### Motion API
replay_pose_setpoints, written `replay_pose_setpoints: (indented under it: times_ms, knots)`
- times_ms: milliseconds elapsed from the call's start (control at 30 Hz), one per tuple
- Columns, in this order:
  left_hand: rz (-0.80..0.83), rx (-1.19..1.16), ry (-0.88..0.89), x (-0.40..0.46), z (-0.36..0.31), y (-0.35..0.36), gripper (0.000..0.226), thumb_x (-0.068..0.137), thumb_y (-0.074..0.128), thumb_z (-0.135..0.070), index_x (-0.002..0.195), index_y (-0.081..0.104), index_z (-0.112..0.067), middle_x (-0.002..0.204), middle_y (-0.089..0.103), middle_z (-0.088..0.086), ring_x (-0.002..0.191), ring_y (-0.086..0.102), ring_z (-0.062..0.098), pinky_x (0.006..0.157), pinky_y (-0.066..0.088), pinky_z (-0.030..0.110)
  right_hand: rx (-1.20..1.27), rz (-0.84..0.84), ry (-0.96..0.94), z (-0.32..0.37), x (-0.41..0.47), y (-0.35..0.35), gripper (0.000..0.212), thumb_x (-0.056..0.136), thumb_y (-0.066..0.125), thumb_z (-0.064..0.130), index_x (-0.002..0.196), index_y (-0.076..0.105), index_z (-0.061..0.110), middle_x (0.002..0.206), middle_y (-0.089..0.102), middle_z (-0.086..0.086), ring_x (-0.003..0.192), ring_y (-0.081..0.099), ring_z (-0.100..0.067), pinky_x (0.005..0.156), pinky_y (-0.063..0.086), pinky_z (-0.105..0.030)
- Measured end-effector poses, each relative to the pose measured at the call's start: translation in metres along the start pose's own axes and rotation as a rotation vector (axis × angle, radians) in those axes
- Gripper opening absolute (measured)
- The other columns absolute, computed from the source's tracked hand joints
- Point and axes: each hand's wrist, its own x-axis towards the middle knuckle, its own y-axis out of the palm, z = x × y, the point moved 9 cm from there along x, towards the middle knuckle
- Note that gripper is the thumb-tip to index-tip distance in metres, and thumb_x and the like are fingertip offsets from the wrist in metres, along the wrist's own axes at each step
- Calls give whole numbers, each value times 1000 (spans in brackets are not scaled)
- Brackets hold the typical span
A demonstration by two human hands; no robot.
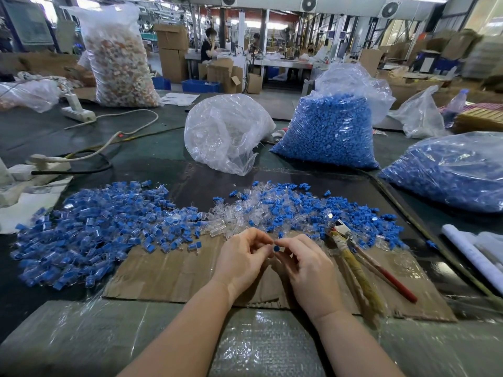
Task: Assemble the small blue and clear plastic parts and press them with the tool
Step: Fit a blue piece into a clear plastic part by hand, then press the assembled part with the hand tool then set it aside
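My two hands meet over a cardboard sheet [177, 276]. My right hand [304, 265] pinches a small blue part [276, 248] at its fingertips. My left hand [242, 257] has its fingers curled toward that part and seems to pinch a clear piece, though the piece itself is hard to make out. A pile of joined blue-and-clear pieces [89, 232] lies to the left. Loose clear and blue parts [285, 213] are heaped just beyond my fingers. The pressing tool [362, 257], pliers with red and tape-wrapped handles, lies on the cardboard to the right of my right hand.
Behind the piles stand a bag of clear parts [223, 131] and two bags of blue parts [329, 131] [451, 172]. Power strips and cables [79, 156] lie at the left. White rolls [473, 251] rest at the right edge. People work at benches far behind.
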Motion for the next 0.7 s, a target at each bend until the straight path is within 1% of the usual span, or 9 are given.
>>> replay_pose_setpoints:
  times_ms: [67,133,267,333,400,500,567,633,700]
  knots:
    - [-8,-4,-3,1,1,0,18,83,66,-7,77,62,-23,72,67,2,67,62,18,69,52,31,5,17,0,0,0,1,19,81,73,27,96,71,16,86,63,6,79,58,-12,68,40,-19]
    - [-8,-2,-2,1,1,0,19,82,67,-7,76,62,-24,72,66,2,65,58,14,67,50,29,-5,35,2,0,-1,3,19,81,72,27,96,71,16,86,63,5,79,58,-12,68,40,-21]
    - [-7,-1,-15,3,2,-1,15,81,69,-9,77,63,-21,78,68,7,69,62,20,70,54,32,-45,12,17,-2,-1,-1,18,82,71,17,99,69,13,92,62,3,87,59,-16,77,45,-24]
    - [-1,-72,-40,3,4,0,15,81,68,-6,78,62,-18,77,66,8,68,62,17,66,54,25,-96,-46,0,0,1,-11,22,81,71,15,102,67,11,93,62,1,90,58,-18,81,47,-29]
    - [-1,-118,-53,2,5,0,14,82,68,-4,78,62,-16,73,64,5,63,59,9,60,51,17,-237,-95,39,-2,4,-23,29,82,69,22,109,64,11,99,60,-2,94,57,-21,84,46,-34]
    - [-14,-64,-35,4,4,-2,13,82,68,-8,80,62,-18,71,62,-1,63,56,6,62,49,16,-525,2,331,-30,6,-38,45,91,48,46,124,51,16,120,51,-6,111,47,-22,91,40,-37]
    - [-21,-54,-33,5,5,-3,13,82,68,-8,80,62,-19,71,63,-2,65,56,7,62,48,16,-692,148,543,-55,0,-48,55,89,36,61,123,45,18,125,46,-8,116,43,-24,93,37,-40]
    - [-30,-73,-50,5,7,-3,13,82,68,-8,80,62,-19,72,64,0,65,57,8,63,49,19,-716,307,696,-76,-9,-53,63,86,36,68,124,42,18,131,44,-11,120,41,-27,97,36,-44]
    - [-36,-116,-73,5,8,-4,13,83,67,-6,79,62,-17,72,64,2,61,57,10,60,50,22,-666,422,787,-91,-18,-53,63,85,45,65,125,40,17,133,45,-12,122,42,-30,100,37,-45]
